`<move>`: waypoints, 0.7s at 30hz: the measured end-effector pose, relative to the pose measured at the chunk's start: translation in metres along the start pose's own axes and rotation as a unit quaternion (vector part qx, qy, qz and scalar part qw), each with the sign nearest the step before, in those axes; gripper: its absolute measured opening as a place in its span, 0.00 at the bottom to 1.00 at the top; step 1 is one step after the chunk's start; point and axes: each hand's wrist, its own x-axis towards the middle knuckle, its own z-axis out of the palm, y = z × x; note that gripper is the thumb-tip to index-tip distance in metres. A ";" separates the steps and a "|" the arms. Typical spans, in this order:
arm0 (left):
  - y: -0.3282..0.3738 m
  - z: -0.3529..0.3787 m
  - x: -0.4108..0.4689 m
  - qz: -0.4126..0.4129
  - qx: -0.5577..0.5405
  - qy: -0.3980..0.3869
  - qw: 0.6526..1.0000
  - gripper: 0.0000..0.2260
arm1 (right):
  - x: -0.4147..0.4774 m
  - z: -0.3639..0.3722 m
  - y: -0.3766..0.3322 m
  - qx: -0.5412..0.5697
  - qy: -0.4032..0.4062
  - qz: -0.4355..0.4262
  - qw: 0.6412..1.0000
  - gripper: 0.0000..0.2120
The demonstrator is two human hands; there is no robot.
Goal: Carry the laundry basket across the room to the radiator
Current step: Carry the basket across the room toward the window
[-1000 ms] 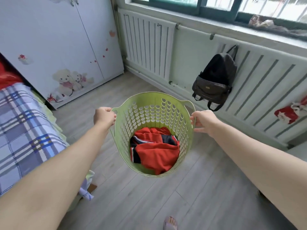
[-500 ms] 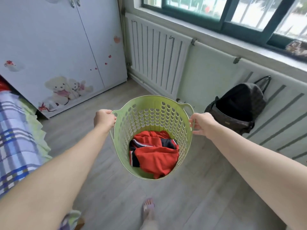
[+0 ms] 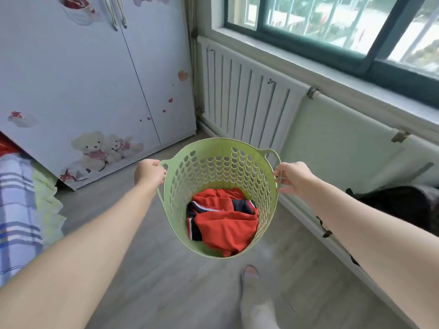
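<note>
Laundry basket (image 3: 218,198), green with red clothes (image 3: 223,222) inside, hangs above the wooden floor (image 3: 152,269), left hand (image 3: 149,173) and right hand (image 3: 292,178) closed around its rim handles. White radiator (image 3: 247,108) now looms nearer than a second ago; arrival seems close.

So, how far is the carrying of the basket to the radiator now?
Done: the green basket is off the floor, with red clothes inside. In hand: the left hand and right hand each grip a side of its rim, and a foot is stepping forward. Left: the white radiator is just ahead under the window; the basket is not yet set down.
</note>
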 end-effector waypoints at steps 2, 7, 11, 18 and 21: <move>0.013 0.015 0.029 -0.008 -0.011 0.018 1.000 0.19 | 0.042 0.008 -0.025 0.005 -0.018 -0.003 1.000 0.06; 0.055 0.043 0.095 -0.027 -0.022 0.062 0.997 0.21 | 0.129 0.026 -0.090 -0.021 -0.044 -0.005 0.999 0.07; 0.088 0.069 0.144 -0.026 -0.029 0.087 0.995 0.17 | 0.191 0.042 -0.138 -0.057 -0.054 -0.022 0.997 0.07; 0.123 0.095 0.223 -0.043 -0.035 0.120 0.991 0.15 | 0.276 0.082 -0.199 -0.070 -0.062 -0.024 0.995 0.08; 0.133 0.105 0.267 -0.048 -0.036 0.111 0.992 0.15 | 0.315 0.103 -0.219 -0.072 -0.070 -0.019 0.995 0.06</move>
